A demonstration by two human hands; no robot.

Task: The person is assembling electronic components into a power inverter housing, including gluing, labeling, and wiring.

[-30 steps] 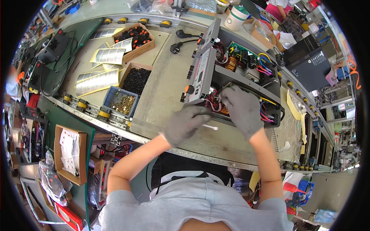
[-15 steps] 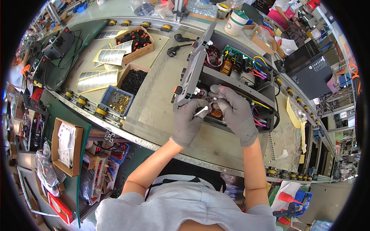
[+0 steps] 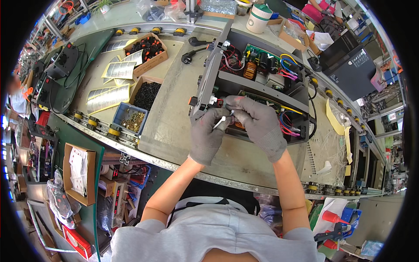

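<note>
Two open grey metal housings stand side by side, the far one (image 3: 262, 91) showing a copper coil (image 3: 250, 70) and circuit parts. The nearer housing (image 3: 290, 139) holds coloured wires (image 3: 288, 124), partly covered by my hands. My left hand (image 3: 207, 137), in a grey glove, is closed with a thin white strip (image 3: 219, 122) sticking out between its fingers. Gloved the same way, my right hand (image 3: 262, 129) reaches over the nearer housing with thumb and fingers pinched close to the left fingertips. A tiny white bit shows there; what the right fingers grip is hidden.
To the left stand a blue bin of brass-coloured parts (image 3: 138, 111), a box of black screws (image 3: 138, 94), a carton of black-and-orange parts (image 3: 163, 56) and printed sheets (image 3: 104, 97). Power plugs (image 3: 187, 57) lie behind the housings. Rollers (image 3: 114, 131) line the bench edge.
Both hands stay together at the nearer housing and have shifted slightly left in the picture, as have the housings. The white strip is still in my left hand, tilted a little differently.
</note>
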